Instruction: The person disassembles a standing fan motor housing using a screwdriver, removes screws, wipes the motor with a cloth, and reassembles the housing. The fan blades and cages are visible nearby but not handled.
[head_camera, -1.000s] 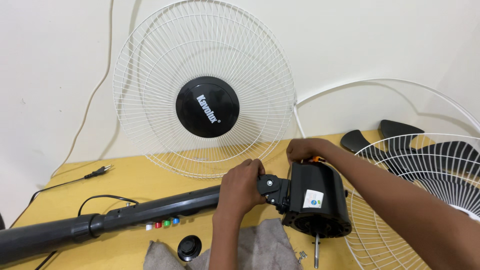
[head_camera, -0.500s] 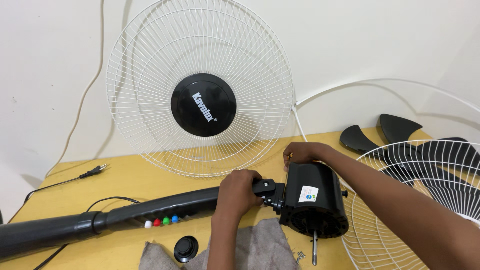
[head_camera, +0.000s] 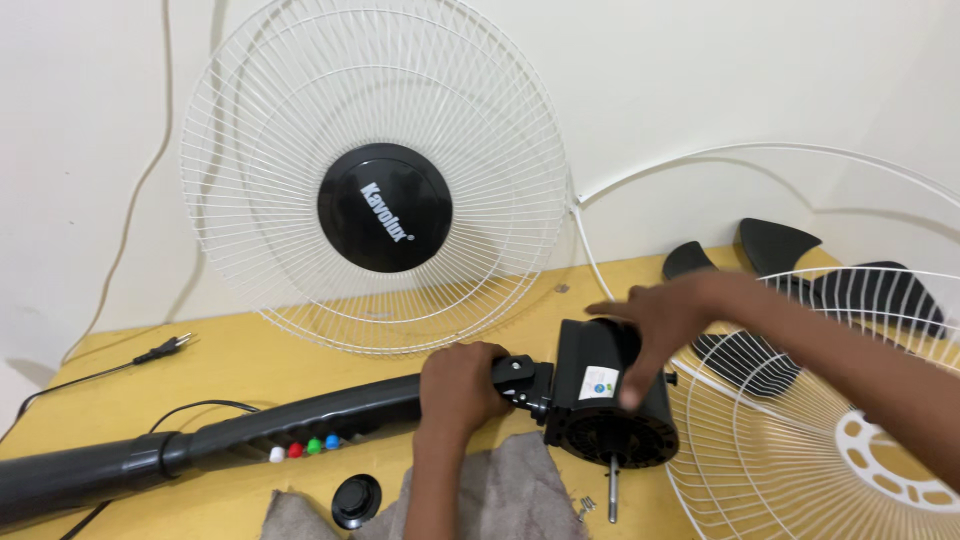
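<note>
2 hands at work on 1 black fan motor housing (head_camera: 610, 405), lying on its side on the yellow tabletop (head_camera: 240, 370) with its bare shaft (head_camera: 611, 490) pointing toward the near edge. Left hand (head_camera: 455, 385) wrapped around the neck joint (head_camera: 522, 380), grip pressed together on the dark stand tube (head_camera: 230, 445) where it meets the housing. Right hand (head_camera: 665, 325) laid over the top of the housing, fingers spread and blurred; cannot tell whether anything is pinched beneath.

Counted on the tube: 4 coloured buttons (head_camera: 305, 448), white, red, green, blue. Also 2 white wire grilles: 1 front grille (head_camera: 375, 175) with a black centre disc, propped upright against the wall; 1 rear grille (head_camera: 830, 430) lying flat at the right, just beside the housing. 1 thin white rim ring (head_camera: 780, 150) leaning on the wall. 1 black blade set (head_camera: 800, 270), partly under the rear grille. 1 round black cap (head_camera: 357, 498) and 1 grey cloth (head_camera: 500, 495) near the front edge, a few small screws (head_camera: 586, 508) beside the shaft. 1 black plug (head_camera: 165, 348) with cord at the left.

Rear grille and right forearm crowding the housing's right side; cloth under the left wrist.

Against 0.5 s ago: right hand shifted from the back edge of the housing onto its top; left hand unchanged on the neck.
</note>
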